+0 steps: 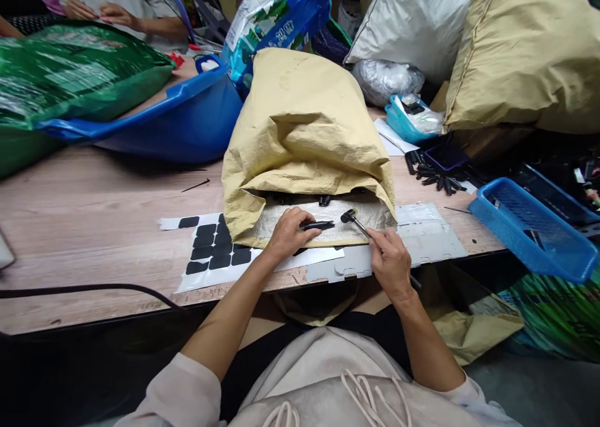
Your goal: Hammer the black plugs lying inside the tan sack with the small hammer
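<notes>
My left hand [291, 232] is closed around some slim black pieces [319, 225], which stick out past the fingertips over the bag's silvery inner lining. In my right hand [390, 258] is a hammer-like tool [359, 222] with a metal shaft and a black head; its head is over the same lining, apart from the black pieces. A large tan paper bag [309, 95] lies on the table with its mouth toward me. Just inside that mouth a small black part [324, 200] shows; the rest of the contents is in shadow.
White sheets with black rounded squares [204, 252] and grey cardboard [429, 233] lie under the bag. To the left stands a blue basin [187, 120]; on the right are black parts [435, 177] and a blue basket [539, 227]. Another person's hands [100, 13] work across the table.
</notes>
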The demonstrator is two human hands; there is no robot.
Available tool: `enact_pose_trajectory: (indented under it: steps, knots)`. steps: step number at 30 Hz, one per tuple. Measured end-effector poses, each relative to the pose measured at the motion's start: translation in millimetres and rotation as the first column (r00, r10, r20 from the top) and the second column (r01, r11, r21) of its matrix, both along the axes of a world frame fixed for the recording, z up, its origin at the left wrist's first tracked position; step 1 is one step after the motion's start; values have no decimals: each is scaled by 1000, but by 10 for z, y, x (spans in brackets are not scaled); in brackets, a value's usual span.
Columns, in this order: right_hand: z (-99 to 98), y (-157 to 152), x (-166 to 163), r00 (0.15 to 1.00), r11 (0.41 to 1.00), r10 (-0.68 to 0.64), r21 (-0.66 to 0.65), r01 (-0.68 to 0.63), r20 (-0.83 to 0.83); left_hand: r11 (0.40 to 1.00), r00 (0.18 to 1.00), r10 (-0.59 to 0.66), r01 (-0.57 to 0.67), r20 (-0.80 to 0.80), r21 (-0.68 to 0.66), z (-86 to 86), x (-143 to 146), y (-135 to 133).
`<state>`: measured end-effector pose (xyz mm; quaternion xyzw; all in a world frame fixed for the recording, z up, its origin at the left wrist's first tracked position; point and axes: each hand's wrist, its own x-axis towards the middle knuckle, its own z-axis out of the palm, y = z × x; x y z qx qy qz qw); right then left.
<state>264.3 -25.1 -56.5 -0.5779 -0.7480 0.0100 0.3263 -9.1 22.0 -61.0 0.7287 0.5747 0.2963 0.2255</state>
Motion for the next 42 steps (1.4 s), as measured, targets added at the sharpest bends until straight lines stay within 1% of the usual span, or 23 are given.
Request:
enact_pose_trajectory:
  steps: [2, 4, 7, 9, 11, 14, 19, 25, 28, 30, 32, 35, 39, 42]
  knots:
    - [87, -25, -77, 990, 996, 78, -43, -83, -116, 1000, 999, 16, -15, 38, -15, -4, 14, 15]
    - [166, -54, -199, 967, 981, 162, -69, -179, -199, 999, 998, 26, -24, 54, -34, 5, 26, 22]
    - [218, -82, -404, 935, 959, 257, -56, -279, -245, 998, 997, 50, -47, 52, -53, 20, 39, 25]
    - [202, -90, -508, 933, 954, 276, -47, -295, -233, 997, 998, 58, -56, 35, -52, 24, 46, 28]
    - [169, -95, -565, 948, 961, 259, -54, -272, -184, 997, 998, 55, -54, 18, -46, 25, 51, 33]
    - [152, -99, -561, 963, 968, 230, -73, -242, -140, 997, 998, 56, -54, 27, -47, 24, 59, 35]
    - [205, -95, -470, 961, 974, 202, -65, -217, -190, 996, 995, 71, -67, 73, -64, 23, 71, 23]
    - [173, -86, -455, 955, 970, 212, -74, -231, -209, 996, 995, 71, -67, 69, -62, 17, 67, 21]
    - [208, -70, -380, 965, 981, 168, -59, -183, -201, 996, 995, 69, -64, 72, -63, 16, 60, 25]
    - [229, -38, -289, 983, 993, 108, -23, -113, -148, 996, 995, 67, -62, 75, -66, 18, 56, 26]
    - [214, 11, -192, 998, 999, 29, 25, -27, -52, 996, 995, 63, -58, 77, -66, 23, 52, 25]
    - [108, 85, -98, 992, 994, -78, 84, 69, 103, 996, 996, 55, -50, 70, -68, 28, 48, 15]
    - [-60, 123, -108, 965, 986, -151, 108, 130, 214, 998, 998, 40, -38, 48, -45, 7, 38, 11]
    - [-102, 115, -144, 956, 983, -163, 122, 137, 244, 999, 999, 19, -18, 31, -27, 1, 24, 22]
